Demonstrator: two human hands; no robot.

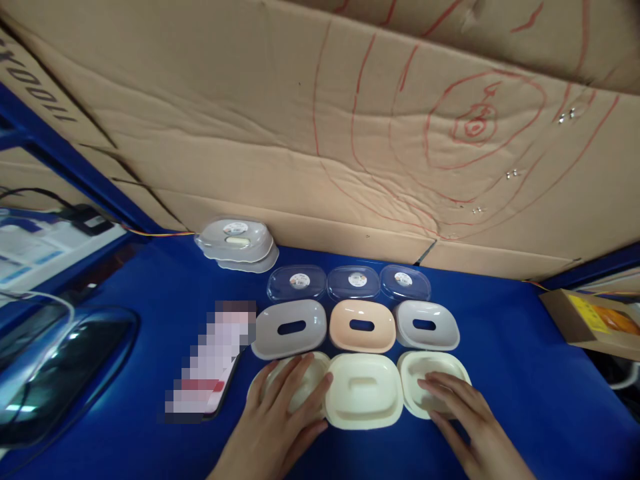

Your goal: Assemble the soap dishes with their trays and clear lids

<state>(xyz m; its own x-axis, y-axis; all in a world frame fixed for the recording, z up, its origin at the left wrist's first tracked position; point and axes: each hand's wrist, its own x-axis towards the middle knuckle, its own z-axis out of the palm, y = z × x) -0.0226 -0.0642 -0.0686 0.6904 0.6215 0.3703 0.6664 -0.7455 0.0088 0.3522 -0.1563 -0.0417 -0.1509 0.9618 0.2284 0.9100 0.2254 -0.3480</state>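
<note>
Three cream oval soap-dish bases lie in the front row. My left hand (280, 413) is over the left cream base (320, 363), its fingers spread across it and partly hiding it. The middle cream base (364, 413) has a raised bar in its centre, and my left fingertips are close to its left edge. Over the right cream base (410, 367) is my right hand (465, 413), with fingers stretched out and thumb apart near the front rim. Both hands look open; whether they press on the bases I cannot tell.
Behind are slotted trays in grey (265, 340), peach (340, 327) and pale grey (447, 327), then clear lids (345, 290) with stickers. A stack of dishes (235, 250) stands back left. A phone (215, 367), a dark glossy device (95, 367), a cardboard wall (250, 147) and a box (575, 327) surround them.
</note>
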